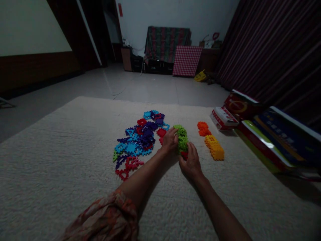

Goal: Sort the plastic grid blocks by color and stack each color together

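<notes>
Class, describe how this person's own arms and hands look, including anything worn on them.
The left arm has a loose, bunched sleeve in a mottled orange and reddish pattern. The right arm shows no sleeve in view. The left hand and right hand wear no gloves.

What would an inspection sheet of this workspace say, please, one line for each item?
Surface: pale mat on a grey floor.
Pieces: green pieces between the hands; orange pieces and yellow pieces to their right; mixed-colour pile to their left.
Clutter: white-and-red box and flat glossy packages, right side.
Left hand: fingers at the green pieces; grip unclear.
Right hand: beside a red piece at their near end; grip unclear.
Cables: pale cable by the far cabinet.
Surroundings: dark curtain right; checked cloth beyond the mat.
</notes>
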The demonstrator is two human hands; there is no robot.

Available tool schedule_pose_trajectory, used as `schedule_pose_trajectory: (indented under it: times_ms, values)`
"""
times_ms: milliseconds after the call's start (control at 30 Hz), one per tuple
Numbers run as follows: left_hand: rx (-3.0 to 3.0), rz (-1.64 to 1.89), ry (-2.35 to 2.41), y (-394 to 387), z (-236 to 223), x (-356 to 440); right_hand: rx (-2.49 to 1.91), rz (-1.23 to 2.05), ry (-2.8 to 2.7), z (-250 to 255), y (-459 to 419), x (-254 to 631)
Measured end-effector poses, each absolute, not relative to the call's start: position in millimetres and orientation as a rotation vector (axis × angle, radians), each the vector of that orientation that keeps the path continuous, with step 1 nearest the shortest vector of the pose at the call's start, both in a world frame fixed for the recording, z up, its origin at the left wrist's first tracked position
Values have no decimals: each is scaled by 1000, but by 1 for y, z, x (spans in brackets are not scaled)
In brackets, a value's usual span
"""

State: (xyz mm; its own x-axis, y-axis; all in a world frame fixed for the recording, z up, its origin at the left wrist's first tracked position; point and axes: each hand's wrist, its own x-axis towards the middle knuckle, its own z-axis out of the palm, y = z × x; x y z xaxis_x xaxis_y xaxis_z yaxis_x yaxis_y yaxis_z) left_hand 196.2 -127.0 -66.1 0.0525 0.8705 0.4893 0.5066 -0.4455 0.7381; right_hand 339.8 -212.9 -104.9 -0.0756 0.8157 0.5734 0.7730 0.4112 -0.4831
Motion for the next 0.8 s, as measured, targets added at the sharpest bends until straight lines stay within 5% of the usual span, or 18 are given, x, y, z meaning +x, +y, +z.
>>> schedule_pose_trajectory:
  times_ms: [800]
  values:
    - [1767,1209,1424,-74,-65,219,-1274,283,-2045,-88,-177,351]
